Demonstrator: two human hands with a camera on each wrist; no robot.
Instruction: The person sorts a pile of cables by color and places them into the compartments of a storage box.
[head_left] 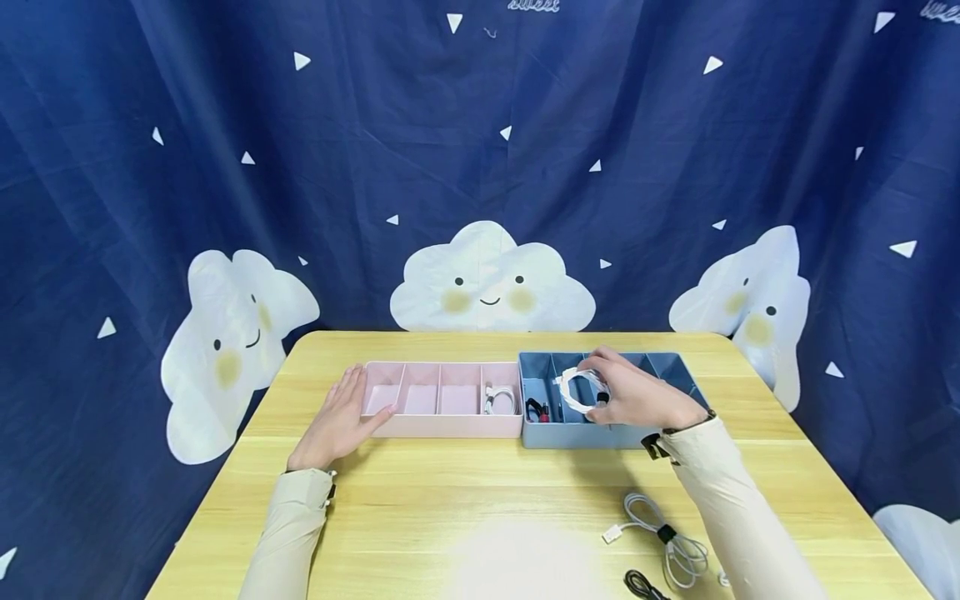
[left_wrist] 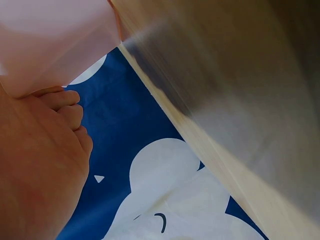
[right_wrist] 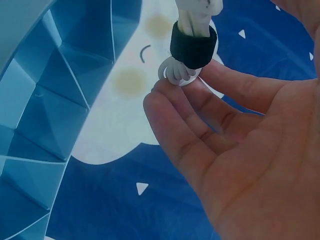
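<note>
A coiled white cable (head_left: pixel 567 393) is pinched in my right hand (head_left: pixel 637 393), held over the blue divided box (head_left: pixel 577 437). In the right wrist view a black strap (right_wrist: pixel 193 46) wraps the coil, and the fingertips meet beneath it. My left hand (head_left: pixel 337 423) rests against the left end of the pink divided box (head_left: pixel 450 427), fingers extended along its side and thumb at the front rim. The pink box's rightmost compartment holds a white cable (head_left: pixel 500 400). A black-and-red cable (head_left: pixel 537 410) lies in the blue box's leftmost compartment.
On the table (head_left: pixel 420 508), near the right forearm, lies a grey-white cable (head_left: pixel 682 550) bundled with a black strap. A black cable (head_left: pixel 642 585) sits at the front edge of view. A blue curtain (head_left: pixel 480 167) hangs behind the table.
</note>
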